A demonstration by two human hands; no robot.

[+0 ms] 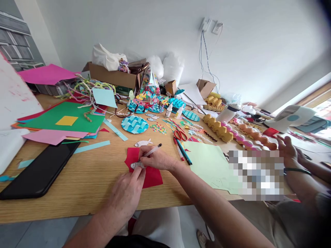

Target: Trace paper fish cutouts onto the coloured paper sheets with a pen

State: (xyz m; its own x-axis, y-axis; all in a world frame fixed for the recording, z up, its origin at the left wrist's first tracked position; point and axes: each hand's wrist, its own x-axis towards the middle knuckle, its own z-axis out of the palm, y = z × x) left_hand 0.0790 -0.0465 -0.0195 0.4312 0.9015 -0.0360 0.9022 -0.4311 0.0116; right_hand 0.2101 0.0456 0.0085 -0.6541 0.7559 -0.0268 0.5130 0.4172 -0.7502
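A red sheet of paper (152,176) lies on the wooden table in front of me. On it rests a small grey-white paper fish (134,165), partly covered by my fingers. My left hand (130,179) presses the fish flat with its fingertips drawn together. In my right hand (156,158) is a slim, pale pen (154,150), its dark end pointing up and right. The pen's tip is hidden behind my fingers, close to the fish's upper edge. Just beyond the red sheet lies another white paper fish (143,142).
Right of the red sheet are red-handled scissors (180,135), pens (184,151) and a pale green sheet (207,162). A black tablet (41,168) and coloured paper (51,119) lie left. Behind are a blue woven paper plate (134,124) and glue bottles (168,110). Another person's hand (287,150) is at right.
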